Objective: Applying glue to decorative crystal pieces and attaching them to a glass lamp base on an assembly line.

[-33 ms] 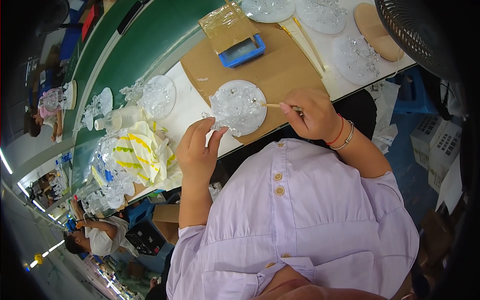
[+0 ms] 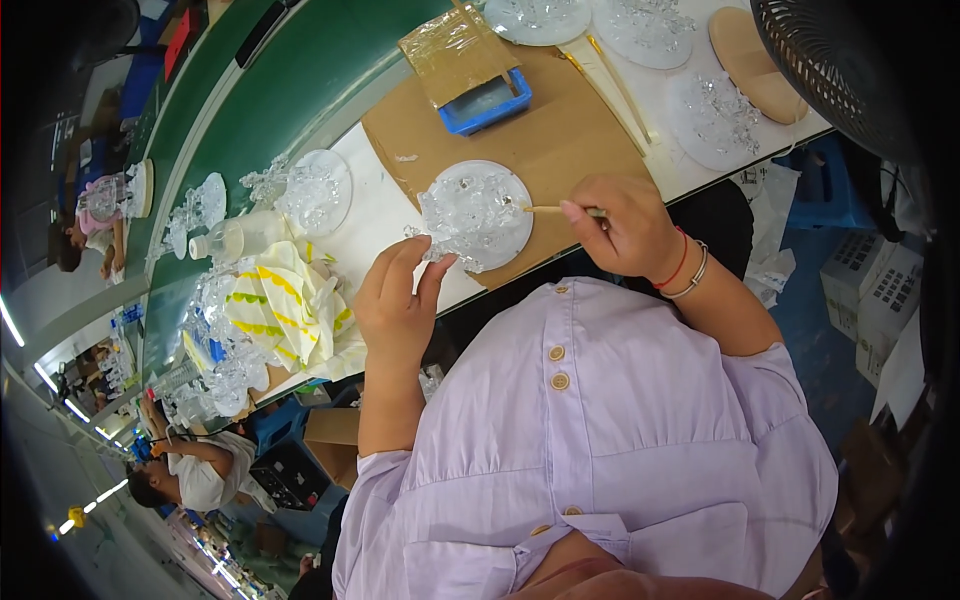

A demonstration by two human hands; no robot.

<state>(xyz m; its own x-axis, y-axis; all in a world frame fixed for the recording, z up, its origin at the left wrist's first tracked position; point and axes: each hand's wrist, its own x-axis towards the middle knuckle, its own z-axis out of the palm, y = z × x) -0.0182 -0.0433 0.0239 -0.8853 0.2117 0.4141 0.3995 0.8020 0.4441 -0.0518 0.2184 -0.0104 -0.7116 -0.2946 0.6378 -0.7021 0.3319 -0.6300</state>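
Reference: cardboard sheet. On it: blue tray, 1; white disc bearing clear pieces, 1. Above it: held stick, 1. Along its right edge: slim sticks, 2. Beyond and rightward: laden discs, 3. Left: bottle, 1.

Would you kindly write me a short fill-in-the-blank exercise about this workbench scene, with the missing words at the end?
1. The right hand holds a thin stick, and the string around that wrist is coloured ____.
2. The clear ornament between the hands rests mostly on a sheet of brown ____.
3. The small tray beyond the ornament is coloured ____.
4. The clear bottle lies to the ____ of the left hand.

Missing words: red; cardboard; blue; left.
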